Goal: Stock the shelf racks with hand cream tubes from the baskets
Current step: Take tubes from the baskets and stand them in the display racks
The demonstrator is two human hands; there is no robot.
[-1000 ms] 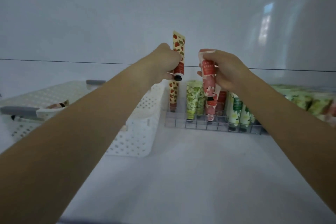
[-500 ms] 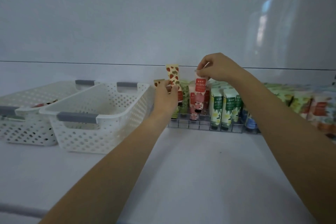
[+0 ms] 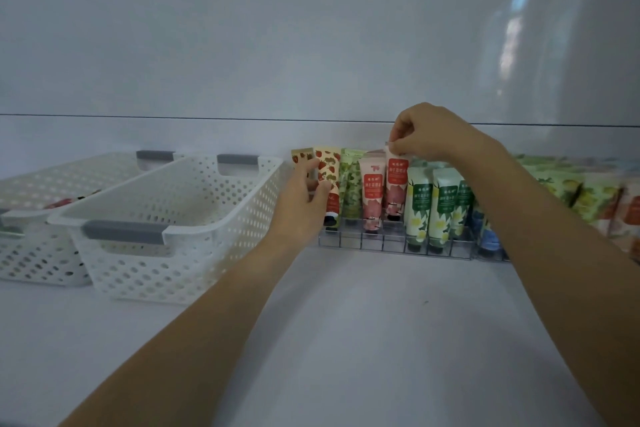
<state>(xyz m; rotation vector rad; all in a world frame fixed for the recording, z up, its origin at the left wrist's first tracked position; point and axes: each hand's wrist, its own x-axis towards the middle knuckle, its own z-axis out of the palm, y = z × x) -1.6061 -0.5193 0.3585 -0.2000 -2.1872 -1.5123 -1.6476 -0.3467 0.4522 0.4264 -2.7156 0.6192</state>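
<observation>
Soft plastic, likely light: the right hand (image 3: 426, 139) pinches the peach tube (image 3: 397, 182) by its flat crimp, the left hand (image 3: 304, 199) grips the strawberry tube (image 3: 327, 166) mid-body, both standing cap-down in the clear rack (image 3: 372, 243).

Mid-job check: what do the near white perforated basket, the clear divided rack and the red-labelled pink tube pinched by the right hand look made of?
Near white perforated basket: likely moulded plastic, matt; regular holes, grey handle inserts. Clear divided rack: probably acrylic, glossy; see-through walls with bright edges. Red-labelled pink tube, pinched by the right hand: apparently soft plastic; printed skin with a satin sheen.
</observation>
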